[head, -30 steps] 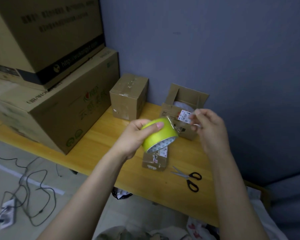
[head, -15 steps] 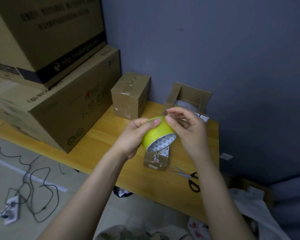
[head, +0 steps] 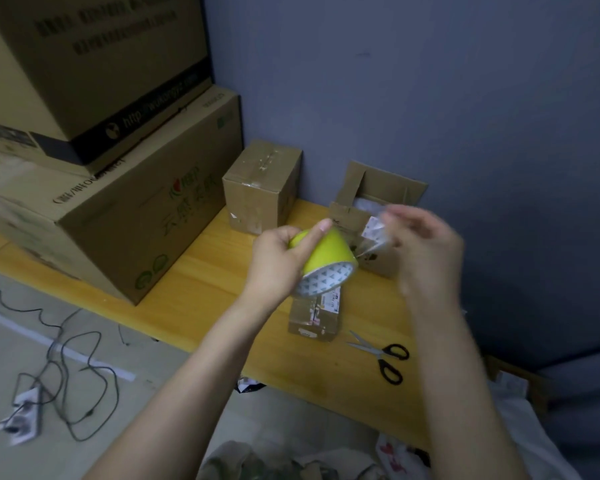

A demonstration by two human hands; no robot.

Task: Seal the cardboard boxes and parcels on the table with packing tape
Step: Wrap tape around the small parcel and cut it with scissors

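Filling the left, cropped by the frame: two stacked cartons (head: 118, 220), print too blurred to read. Beneath them, the bench (head: 201, 296), near right end hidden behind a forearm. By the wall, a taped box (head: 260, 192) and an open box (head: 371, 188), front partly covered by the hands. Flat parcel (head: 314, 317) on the bench, far end hidden behind the tape roll (head: 326, 254). Left hand (head: 278, 261) gripping that roll above the bench, axis tilted, open core facing down toward the camera. Right hand (head: 426, 247) apart, motion-blurred, seemingly pinching a clear tape strip (head: 373, 242) running from the roll. Scissors (head: 387, 358) right of the parcel, blades pointing left.
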